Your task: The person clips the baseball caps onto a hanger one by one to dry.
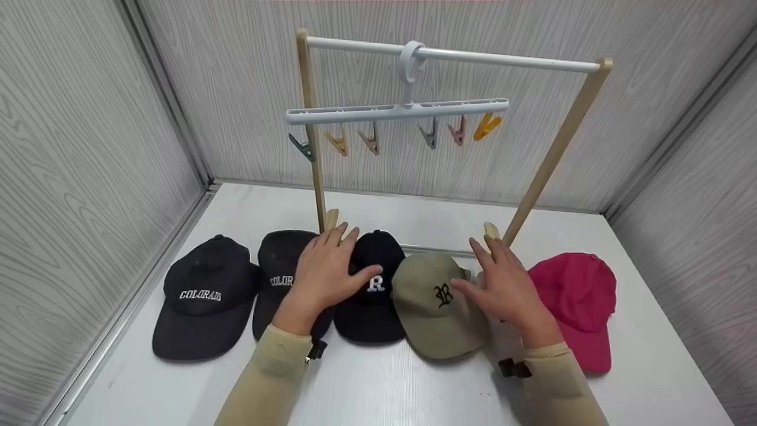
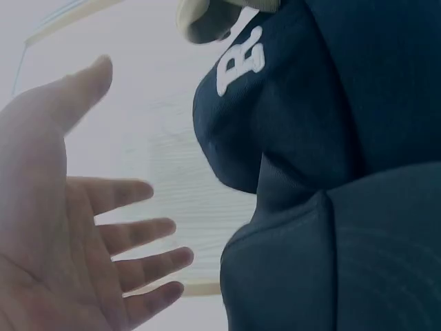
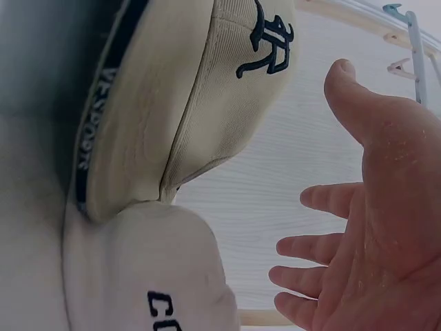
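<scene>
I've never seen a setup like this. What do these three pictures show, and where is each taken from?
No machine here: these are a person's own left hand and right hand. The wide picture is taken from the head, looking forward and down; the closer two from each wrist. On the white table sits a row of caps: two dark ones, a black one with an R, a khaki one, a pale one mostly hidden in the wide view, and a red one. Behind, a hanger with clips hangs from a rod. Neither hand holds anything.
</scene>
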Tool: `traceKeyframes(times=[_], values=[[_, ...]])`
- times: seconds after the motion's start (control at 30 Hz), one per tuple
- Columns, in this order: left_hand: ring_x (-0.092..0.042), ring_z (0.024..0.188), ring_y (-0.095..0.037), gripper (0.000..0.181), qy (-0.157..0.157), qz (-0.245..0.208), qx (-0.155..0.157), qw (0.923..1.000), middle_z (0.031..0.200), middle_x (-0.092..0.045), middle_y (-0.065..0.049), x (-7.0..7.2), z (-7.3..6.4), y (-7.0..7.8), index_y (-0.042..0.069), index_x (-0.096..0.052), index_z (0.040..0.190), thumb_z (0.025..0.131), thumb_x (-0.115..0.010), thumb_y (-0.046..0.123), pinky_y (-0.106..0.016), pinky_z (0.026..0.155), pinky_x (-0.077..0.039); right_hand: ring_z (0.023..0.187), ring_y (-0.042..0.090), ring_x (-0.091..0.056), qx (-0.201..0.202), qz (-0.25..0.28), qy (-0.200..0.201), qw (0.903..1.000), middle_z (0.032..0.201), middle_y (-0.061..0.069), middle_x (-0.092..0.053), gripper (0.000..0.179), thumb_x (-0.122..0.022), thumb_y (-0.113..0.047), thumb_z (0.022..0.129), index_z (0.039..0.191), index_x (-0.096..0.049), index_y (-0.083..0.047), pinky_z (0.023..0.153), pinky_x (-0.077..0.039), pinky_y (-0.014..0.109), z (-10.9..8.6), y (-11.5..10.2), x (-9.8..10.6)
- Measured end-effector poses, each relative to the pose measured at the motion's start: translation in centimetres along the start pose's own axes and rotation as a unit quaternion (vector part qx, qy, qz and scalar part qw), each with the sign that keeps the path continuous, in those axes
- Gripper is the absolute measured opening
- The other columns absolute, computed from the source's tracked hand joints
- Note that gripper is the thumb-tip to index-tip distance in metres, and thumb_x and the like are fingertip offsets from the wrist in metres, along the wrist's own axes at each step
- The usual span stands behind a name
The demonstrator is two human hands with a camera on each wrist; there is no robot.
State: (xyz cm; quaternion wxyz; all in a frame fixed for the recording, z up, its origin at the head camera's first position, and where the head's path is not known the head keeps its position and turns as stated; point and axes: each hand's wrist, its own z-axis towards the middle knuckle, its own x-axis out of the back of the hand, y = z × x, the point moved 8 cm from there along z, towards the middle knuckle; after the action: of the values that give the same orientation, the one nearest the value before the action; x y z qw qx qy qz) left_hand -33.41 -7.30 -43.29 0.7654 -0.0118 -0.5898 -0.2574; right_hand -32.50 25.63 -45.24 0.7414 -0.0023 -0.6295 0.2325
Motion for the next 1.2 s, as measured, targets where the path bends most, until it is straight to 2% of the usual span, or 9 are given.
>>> traceKeyframes(times=[0.17,0.5,0.73,0.97,1.2], values=[[-0.055,0.147,-0.043,0.09,0.028,-0.006,-0.015,0.9995,0.163,-0.055,-0.022,-0.1,0.1,1.2,0.004,-0.057,0.161,0.103,-0.064,0.072,-0.061,0.117,-0.046,0.161,0.053,-0.031,0.006,0.007,0.002,1.0,0.177,0.027,-0.03,0.099,-0.069,-0.07,0.101,0.174,-0.038,-0.011,0.12,-0.034,0.078,0.5,-0.7,-0.2],[-0.063,0.136,-0.04,0.083,0.053,0.0,-0.052,0.9973,0.151,-0.063,-0.021,-0.8,0.3,3.7,0.003,-0.061,0.156,0.103,-0.071,0.065,-0.059,0.104,-0.056,0.158,0.054,-0.038,0.015,0.023,-0.009,0.9996,0.176,0.028,-0.032,0.1,-0.069,-0.071,0.101,0.174,-0.037,-0.011,0.122,-0.036,0.072,1.3,-1.6,-0.7],[-0.063,0.136,-0.04,0.085,0.037,0.004,-0.057,0.9977,0.152,-0.063,-0.021,-1.6,0.5,4.5,0.002,-0.06,0.157,0.103,-0.07,0.067,-0.058,0.105,-0.056,0.158,0.053,-0.039,0.022,0.027,-0.009,0.9993,0.176,0.027,-0.034,0.1,-0.07,-0.072,0.1,0.174,-0.038,-0.012,0.123,-0.035,0.071,1.6,-2.0,-0.9],[-0.061,0.14,-0.039,0.087,0.018,0.017,-0.062,0.9978,0.151,-0.065,-0.02,-2.2,0.7,5.1,-0.001,-0.059,0.157,0.104,-0.068,0.068,-0.054,0.113,-0.052,0.157,0.052,-0.04,0.022,0.029,-0.018,0.9992,0.175,0.027,-0.036,0.101,-0.069,-0.072,0.1,0.174,-0.038,-0.011,0.122,-0.037,0.071,1.7,-2.3,-1.2],[-0.061,0.138,-0.038,0.086,0.015,0.032,-0.065,0.9972,0.147,-0.067,-0.019,-2.4,0.9,5.7,-0.002,-0.062,0.154,0.104,-0.067,0.068,-0.052,0.112,-0.053,0.156,0.052,-0.042,0.031,0.024,-0.019,0.999,0.173,0.028,-0.039,0.1,-0.071,-0.069,0.1,0.172,-0.04,-0.007,0.121,-0.039,0.07,2.1,-2.7,-1.6]])
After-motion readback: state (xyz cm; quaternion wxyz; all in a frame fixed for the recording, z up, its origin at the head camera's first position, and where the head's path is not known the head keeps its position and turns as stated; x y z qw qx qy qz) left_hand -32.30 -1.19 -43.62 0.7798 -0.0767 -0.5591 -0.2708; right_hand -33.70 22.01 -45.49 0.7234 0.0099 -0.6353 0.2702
